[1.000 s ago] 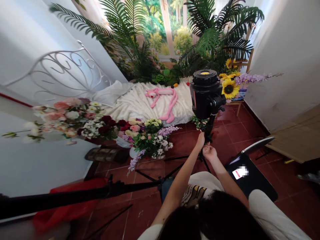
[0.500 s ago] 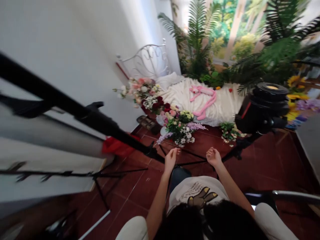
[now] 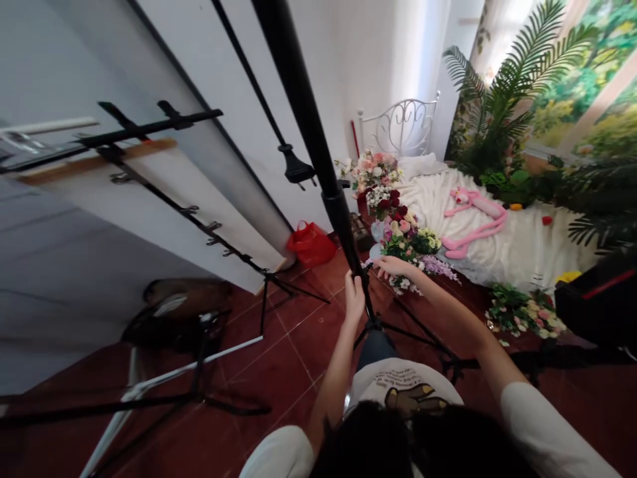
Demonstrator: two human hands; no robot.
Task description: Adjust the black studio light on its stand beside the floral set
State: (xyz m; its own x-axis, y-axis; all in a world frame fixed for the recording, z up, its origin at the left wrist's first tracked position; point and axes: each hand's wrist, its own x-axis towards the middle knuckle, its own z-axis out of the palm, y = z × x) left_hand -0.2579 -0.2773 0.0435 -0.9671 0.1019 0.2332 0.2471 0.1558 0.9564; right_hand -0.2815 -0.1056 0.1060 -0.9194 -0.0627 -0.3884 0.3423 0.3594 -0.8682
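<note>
A black light stand point(image 3: 311, 123) rises from the floor in front of me and leans toward the upper left of the view. My left hand point(image 3: 354, 299) is closed around its lower pole, thumb pointing up. On the pole's other side, my right hand point(image 3: 395, 267) has its fingers pinched together at a small knob on the stand's collar. The fingertips partly cover that knob. A black power plug point(image 3: 297, 166) dangles on its cable beside the upper pole.
A bed with a cream cover point(image 3: 423, 192), a pink plush toy point(image 3: 480, 216) and flowers point(image 3: 403, 229) stands ahead. Left are a backdrop stand with clips point(image 3: 199, 222), a red plastic bag point(image 3: 312, 245) and a white-legged stand point(image 3: 199, 365). A black lamp point(image 3: 602, 299) is at right.
My view has turned left. Both hands, previously apart and away from the pole, are now together at the light stand, the left on its pole and the right at its knob.
</note>
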